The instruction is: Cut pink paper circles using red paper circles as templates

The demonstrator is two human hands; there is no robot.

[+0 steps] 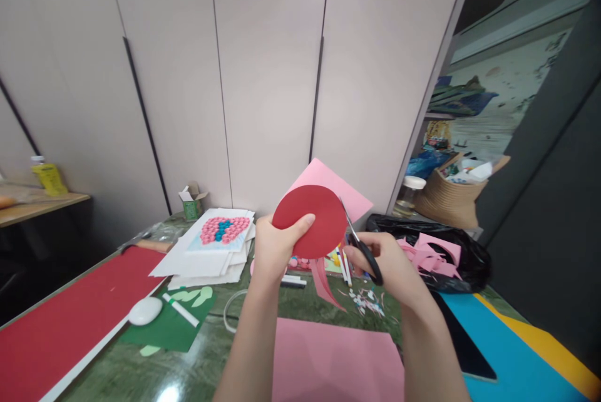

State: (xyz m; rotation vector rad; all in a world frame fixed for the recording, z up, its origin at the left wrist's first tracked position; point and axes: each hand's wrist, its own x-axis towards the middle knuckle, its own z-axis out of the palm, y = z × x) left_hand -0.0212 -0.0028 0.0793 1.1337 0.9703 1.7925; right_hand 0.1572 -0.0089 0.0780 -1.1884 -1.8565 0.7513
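My left hand [277, 242] grips a red paper circle [319, 226] with the thumb on its face. Behind the circle, a pink paper sheet [347, 189] is held together with it, its corners sticking out above and to the right. My right hand [382, 258] is closed round black-handled scissors [370, 261]. Their blades point up and left at the circle's right edge, where the pink paper meets it. Curved pink strips [323, 286] hang below the circle. A larger pink sheet [333, 358] lies on the table between my forearms.
On the left are a red sheet [89, 327], a green sheet [201, 320] with a white marker, a white mouse [145, 311] and stacked papers [211, 264]. A black bag [474, 264] with pink scraps stands right, near blue paper [498, 333]. Small paper bits [366, 302] lie mid-table.
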